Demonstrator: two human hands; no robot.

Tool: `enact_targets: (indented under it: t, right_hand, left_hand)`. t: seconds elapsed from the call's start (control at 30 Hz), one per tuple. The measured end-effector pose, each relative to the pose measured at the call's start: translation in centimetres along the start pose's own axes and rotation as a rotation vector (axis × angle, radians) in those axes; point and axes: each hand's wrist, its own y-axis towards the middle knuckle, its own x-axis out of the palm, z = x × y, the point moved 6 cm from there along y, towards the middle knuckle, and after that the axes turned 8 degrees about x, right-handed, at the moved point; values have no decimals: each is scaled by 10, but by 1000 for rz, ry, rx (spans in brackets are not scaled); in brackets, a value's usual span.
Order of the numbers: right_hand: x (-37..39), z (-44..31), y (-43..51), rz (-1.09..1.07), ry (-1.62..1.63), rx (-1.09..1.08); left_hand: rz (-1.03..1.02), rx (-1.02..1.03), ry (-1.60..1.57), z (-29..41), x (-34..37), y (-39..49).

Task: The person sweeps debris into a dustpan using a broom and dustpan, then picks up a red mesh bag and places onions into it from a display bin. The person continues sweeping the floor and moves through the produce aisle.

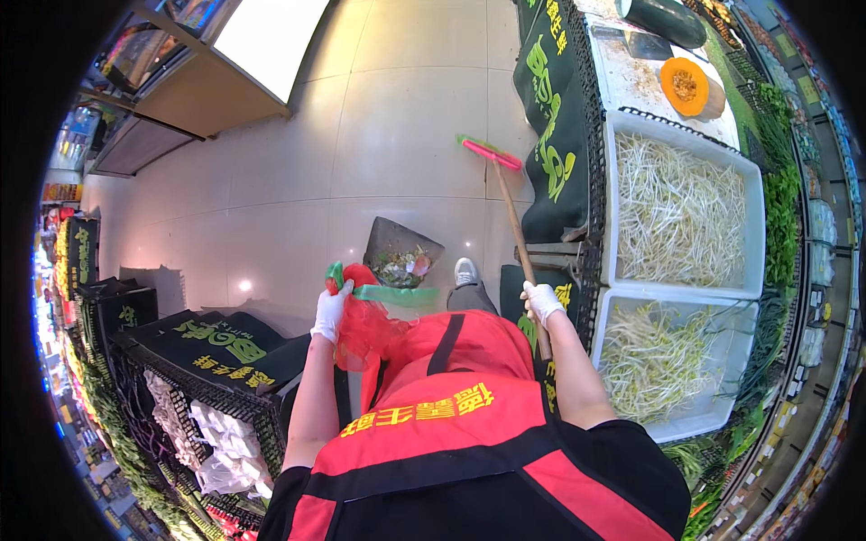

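Observation:
My left hand [331,312], in a white glove, grips a bunched red mesh bag [362,324] with green bands at its top. Just beyond the bag, a grey dustpan [385,237] rests on the floor, holding vegetable scraps and litter [404,266]. Whether a dustpan handle lies behind the bag cannot be seen. My right hand [541,303], also gloved, is closed around the wooden stick of a broom [511,203]. The broom's pink head [488,153] with green bristles is out ahead, near the foot of the right-hand stand.
On the right, white tubs of bean sprouts [680,209] and paler sprouts [656,365] stand beside a cut pumpkin [684,86]. Dark printed cloth [551,135] drapes that stand. At left are a black-draped vegetable stand [230,345] and a cabinet [203,101]. Tiled floor [406,101] runs between.

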Motion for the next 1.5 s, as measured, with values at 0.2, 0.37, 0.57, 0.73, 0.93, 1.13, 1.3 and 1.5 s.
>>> enact_targets:
  t: [0.2, 0.37, 0.57, 0.73, 0.93, 1.13, 1.3, 1.5]
  right_hand:
    - [-7, -86, 34, 117, -74, -16]
    - [24, -72, -22, -289, 175, 130]
    - [-19, -61, -53, -123, 111, 162]
    - [39, -67, -28, 61, -249, 207]
    - [72, -21, -126, -290, -288, 335]
    - [40, -53, -118, -337, -309, 223]
    - [45, -164, 6, -16, -267, 54]
    - [117, -198, 31, -11, -332, 118]
  left_hand:
    - [-52, -47, 173, -5, 43, 102]
    - [-185, -117, 304, -24, 75, 173]
    - [-285, -109, 395, -16, 100, 224]
    - [-312, -126, 434, -4, 110, 246]
    - [-354, -109, 434, 11, 115, 245]
    - [-286, -48, 725, 29, 67, 236]
    - [-190, -62, 725, 21, 14, 225]
    - [-148, -157, 665, -5, -48, 216]
